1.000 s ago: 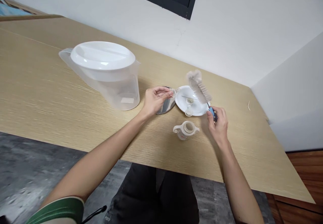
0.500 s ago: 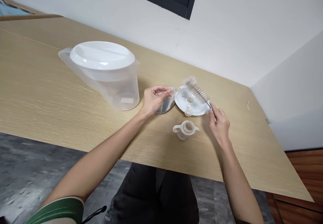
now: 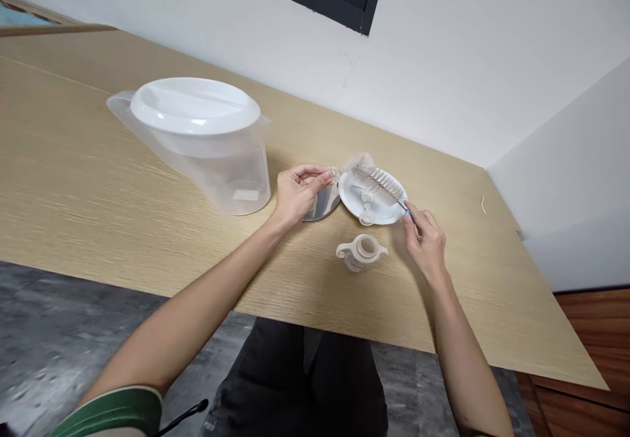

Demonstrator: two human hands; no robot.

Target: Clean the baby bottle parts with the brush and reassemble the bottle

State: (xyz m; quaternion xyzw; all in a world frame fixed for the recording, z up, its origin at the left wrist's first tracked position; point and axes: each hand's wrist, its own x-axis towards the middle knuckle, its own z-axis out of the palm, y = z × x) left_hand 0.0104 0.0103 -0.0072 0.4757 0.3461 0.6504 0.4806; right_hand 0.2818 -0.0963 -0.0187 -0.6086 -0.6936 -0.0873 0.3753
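Observation:
My right hand (image 3: 427, 239) is closed around the blue handle end of a bottle brush (image 3: 381, 184), whose pale bristles slant up to the left over a white plate (image 3: 398, 212). Between thumb and fingers, my left hand (image 3: 298, 194) pinches a small clear ribbed piece (image 3: 335, 174), partly hidden by the fingers. The brush's bristly tip is close to that piece; I cannot tell whether they touch. Small clear plastic parts (image 3: 366, 215) lie on the plate. In front of it stands an uncapped baby bottle (image 3: 367, 247) with two handles.
A large translucent pitcher (image 3: 216, 168) with a white lid stands left of my left hand. Under that hand lies a shiny round metal disc (image 3: 322, 206). A thin white strip (image 3: 483, 205) rests on the wooden table (image 3: 290, 286) at right. The wall runs behind.
The brush has shifted left and slightly down, so its bristly tip is nearer the clear piece in my left hand. My right hand moved a little left with it.

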